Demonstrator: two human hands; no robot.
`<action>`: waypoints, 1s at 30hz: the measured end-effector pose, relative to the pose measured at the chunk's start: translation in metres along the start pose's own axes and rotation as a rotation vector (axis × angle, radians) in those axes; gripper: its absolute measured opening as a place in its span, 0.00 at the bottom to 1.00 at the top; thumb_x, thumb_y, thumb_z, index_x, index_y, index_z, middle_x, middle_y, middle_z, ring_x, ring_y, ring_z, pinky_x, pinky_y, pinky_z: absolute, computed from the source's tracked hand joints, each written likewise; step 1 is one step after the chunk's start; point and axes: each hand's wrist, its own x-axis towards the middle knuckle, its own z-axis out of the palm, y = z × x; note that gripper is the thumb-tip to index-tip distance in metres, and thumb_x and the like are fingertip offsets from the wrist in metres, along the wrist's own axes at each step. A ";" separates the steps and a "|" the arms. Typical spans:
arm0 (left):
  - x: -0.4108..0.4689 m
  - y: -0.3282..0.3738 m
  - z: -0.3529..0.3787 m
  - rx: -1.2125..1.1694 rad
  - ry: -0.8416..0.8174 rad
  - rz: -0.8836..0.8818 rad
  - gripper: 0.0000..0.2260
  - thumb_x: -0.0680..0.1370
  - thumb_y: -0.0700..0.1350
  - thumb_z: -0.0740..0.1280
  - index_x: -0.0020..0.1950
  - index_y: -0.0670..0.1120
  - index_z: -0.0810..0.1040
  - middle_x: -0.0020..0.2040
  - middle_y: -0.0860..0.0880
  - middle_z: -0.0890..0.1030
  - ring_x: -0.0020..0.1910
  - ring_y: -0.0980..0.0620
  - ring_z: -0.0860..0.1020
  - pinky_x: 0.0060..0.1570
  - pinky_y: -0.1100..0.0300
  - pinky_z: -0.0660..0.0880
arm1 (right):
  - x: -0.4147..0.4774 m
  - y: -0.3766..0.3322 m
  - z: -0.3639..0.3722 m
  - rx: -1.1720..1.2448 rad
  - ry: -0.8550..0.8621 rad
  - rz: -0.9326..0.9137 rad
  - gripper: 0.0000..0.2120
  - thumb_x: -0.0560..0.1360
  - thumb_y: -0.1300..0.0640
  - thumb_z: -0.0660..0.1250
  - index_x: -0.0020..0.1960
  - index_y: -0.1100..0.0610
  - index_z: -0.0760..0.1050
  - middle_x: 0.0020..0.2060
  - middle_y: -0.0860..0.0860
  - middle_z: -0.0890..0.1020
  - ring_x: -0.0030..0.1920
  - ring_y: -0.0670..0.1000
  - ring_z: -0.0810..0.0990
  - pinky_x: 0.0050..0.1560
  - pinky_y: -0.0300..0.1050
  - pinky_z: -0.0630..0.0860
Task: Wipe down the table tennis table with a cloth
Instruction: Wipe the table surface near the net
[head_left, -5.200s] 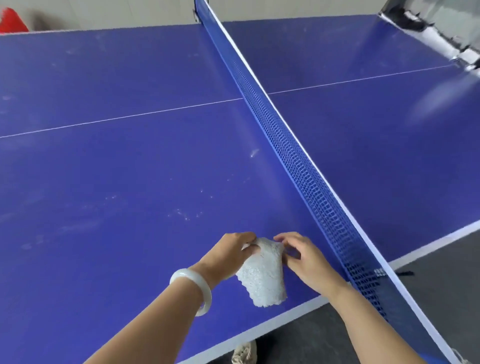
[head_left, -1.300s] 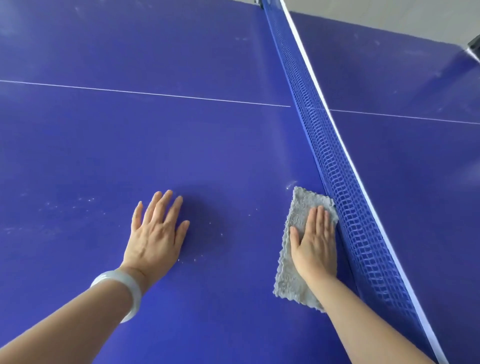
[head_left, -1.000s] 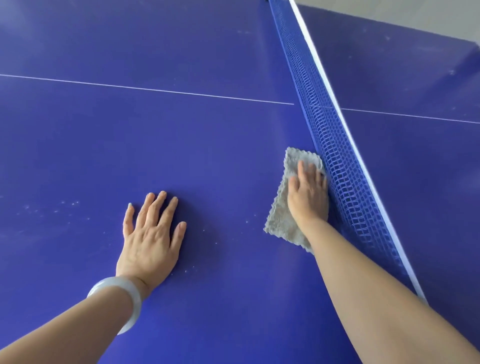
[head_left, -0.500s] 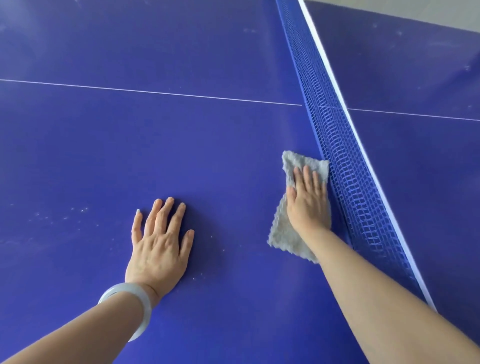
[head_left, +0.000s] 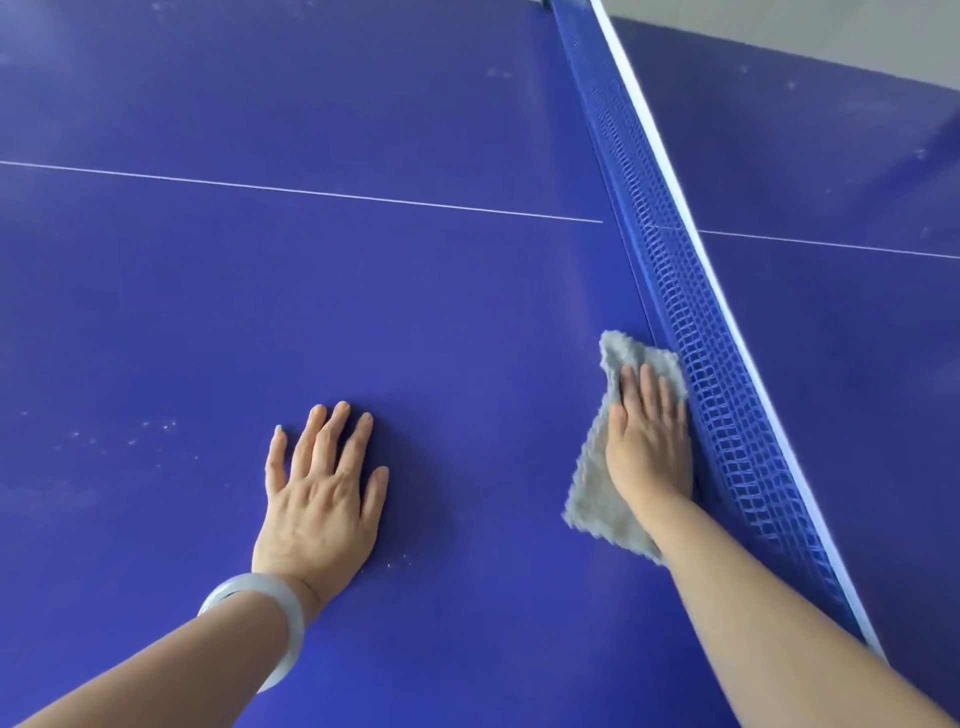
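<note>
The one head-worn view looks forward and steeply down across the blue table tennis table (head_left: 415, 312). It sits close enough that both forearms enter from the bottom edge, and the left hand (head_left: 322, 493) and right hand (head_left: 649, 447) fill the lower half. The net (head_left: 701, 338) runs diagonally from top centre to the lower right, a white line (head_left: 311, 193) crosses the upper part, and a pale background (head_left: 831, 31) shows in the top right corner.
</note>
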 end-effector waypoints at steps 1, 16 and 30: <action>0.000 0.000 0.000 -0.001 -0.001 -0.002 0.30 0.79 0.58 0.43 0.78 0.47 0.63 0.78 0.47 0.61 0.79 0.47 0.53 0.77 0.43 0.43 | 0.009 -0.017 0.000 0.011 0.013 0.076 0.28 0.83 0.47 0.34 0.81 0.52 0.39 0.81 0.52 0.44 0.80 0.54 0.42 0.79 0.56 0.43; 0.000 0.000 -0.001 0.020 -0.017 0.002 0.30 0.80 0.56 0.40 0.79 0.48 0.61 0.79 0.48 0.60 0.79 0.48 0.52 0.77 0.44 0.42 | -0.011 -0.023 0.004 0.019 0.011 0.189 0.29 0.83 0.45 0.36 0.81 0.54 0.40 0.81 0.55 0.45 0.80 0.57 0.44 0.79 0.58 0.46; 0.003 0.001 -0.016 -0.115 0.003 -0.024 0.29 0.79 0.57 0.45 0.73 0.48 0.72 0.73 0.49 0.69 0.76 0.46 0.62 0.76 0.47 0.49 | -0.016 -0.029 0.012 0.015 0.030 -0.022 0.30 0.83 0.43 0.38 0.81 0.55 0.42 0.81 0.54 0.46 0.81 0.56 0.44 0.79 0.56 0.47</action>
